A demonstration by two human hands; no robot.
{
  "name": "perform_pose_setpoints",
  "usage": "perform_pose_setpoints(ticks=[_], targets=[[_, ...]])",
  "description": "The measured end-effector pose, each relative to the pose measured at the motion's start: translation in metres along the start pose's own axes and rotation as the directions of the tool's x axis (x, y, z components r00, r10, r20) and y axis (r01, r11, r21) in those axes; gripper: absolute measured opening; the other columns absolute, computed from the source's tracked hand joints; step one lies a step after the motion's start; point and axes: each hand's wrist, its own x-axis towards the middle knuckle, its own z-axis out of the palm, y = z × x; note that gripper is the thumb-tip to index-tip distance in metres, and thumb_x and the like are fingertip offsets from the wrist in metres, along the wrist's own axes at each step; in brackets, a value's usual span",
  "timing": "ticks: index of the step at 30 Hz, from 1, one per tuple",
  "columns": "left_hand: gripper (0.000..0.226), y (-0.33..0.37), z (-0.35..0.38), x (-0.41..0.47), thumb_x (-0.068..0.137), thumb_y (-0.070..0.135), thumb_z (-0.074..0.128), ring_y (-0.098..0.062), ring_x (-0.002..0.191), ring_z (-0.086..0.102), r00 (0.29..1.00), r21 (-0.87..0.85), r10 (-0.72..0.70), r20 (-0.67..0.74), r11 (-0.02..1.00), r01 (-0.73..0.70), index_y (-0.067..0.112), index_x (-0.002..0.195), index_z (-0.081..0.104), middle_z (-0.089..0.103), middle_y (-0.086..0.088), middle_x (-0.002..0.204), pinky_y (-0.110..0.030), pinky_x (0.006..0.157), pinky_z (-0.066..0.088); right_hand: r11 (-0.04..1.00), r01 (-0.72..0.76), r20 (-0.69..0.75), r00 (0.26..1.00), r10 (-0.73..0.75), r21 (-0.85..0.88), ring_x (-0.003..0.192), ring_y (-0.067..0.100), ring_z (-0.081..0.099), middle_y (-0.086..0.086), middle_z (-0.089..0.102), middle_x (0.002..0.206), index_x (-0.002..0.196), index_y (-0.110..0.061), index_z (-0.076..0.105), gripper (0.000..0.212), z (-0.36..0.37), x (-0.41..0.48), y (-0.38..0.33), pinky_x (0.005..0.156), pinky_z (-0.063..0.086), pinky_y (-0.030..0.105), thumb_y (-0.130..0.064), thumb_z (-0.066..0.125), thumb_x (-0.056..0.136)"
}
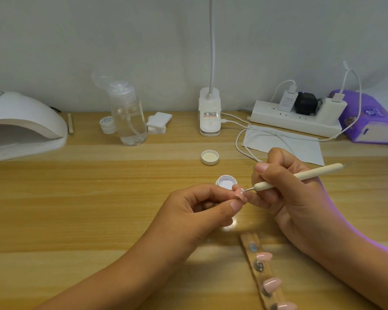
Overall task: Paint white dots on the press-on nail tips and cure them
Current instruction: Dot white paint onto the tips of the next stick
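While I watch this dot go on: left hand (pixel 202 211) pinches the pink nail tip (pixel 239 193) between thumb and fingertips. Right hand (pixel 285 193) grips the dotting tool (pixel 300 175) like a pen, with its metal point touching the tip.
Smear risk: I reckon any wobble drags the wet dots, and that left thumb sits really close to them.
Spill risk: open gel pot (pixel 226 181) is just behind the fingers, so a nudge could tip it.
Front edge: wooden strip (pixel 251 239) of spare tips lies under the right wrist, easy to knock.
Room: cure lamp (pixel 20 121) waits at the far-left edge, well apart. Cable (pixel 242 144) loops behind the right hand, so I'd go left.
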Motion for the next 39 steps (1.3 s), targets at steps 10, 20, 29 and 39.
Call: perform_pose_setpoints(ticks=[10,20,29,39], targets=[[0.014,-0.001,0.0,0.001,0.062,0.02,0.073,-0.001,0.059,0.058,1.0,-0.021,-0.002,0.007,1.0,0.002,0.012,0.073,0.078,0.07,0.001,0.073,-0.012,0.058,0.047,0.999,0.0,0.015,1.0,-0.001,0.041,0.045,0.007,0.04,0.0,0.036,0.048,0.054,-0.019,0.045,0.029,-0.002,0.001,-0.001,0.055,0.055,0.026,-0.017,0.064,0.075],[0.013,-0.005,-0.004,0.001,0.071,0.024,0.077,-0.002,0.07,0.061,0.996,0.016,0.016,0.086,1.0,-0.018,0.018,0.082,0.079,0.073,0.005,0.081,-0.013,0.067,0.048,0.999,0.043,0.018,0.999,-0.042,-0.021,0.047,0.008,0.036,-0.001,0.035,0.049,0.055,-0.02,0.045,0.032,-0.004,-0.002,-0.001,0.06,0.055,0.025,-0.021,0.07,0.074],[0.015,-0.009,-0.006,0.0,0.078,0.025,0.072,-0.001,0.082,0.064,0.991,0.069,0.014,0.135,0.997,-0.024,0.03,0.09,0.078,0.075,0.008,0.094,-0.013,0.073,0.048,0.893,0.155,-0.162,0.956,-0.243,-0.422,0.069,0.007,0.053,-0.011,0.061,0.069,0.084,-0.026,0.069,0.022,-0.006,0.019,-0.006,0.073,0.046,0.028,-0.046,0.068,0.075],[0.02,-0.013,-0.009,0.002,0.073,0.042,0.075,-0.004,0.084,0.061,0.984,0.104,0.088,0.152,0.989,-0.104,0.03,0.088,0.078,0.072,-0.008,0.092,-0.014,0.074,0.047,0.787,0.292,0.076,0.951,-0.3,-0.543,0.075,0.009,0.058,-0.005,0.063,0.081,0.1,-0.024,0.06,0.017,-0.008,0.029,0.008,0.069,0.05,0.02,-0.033,0.052,0.089]])
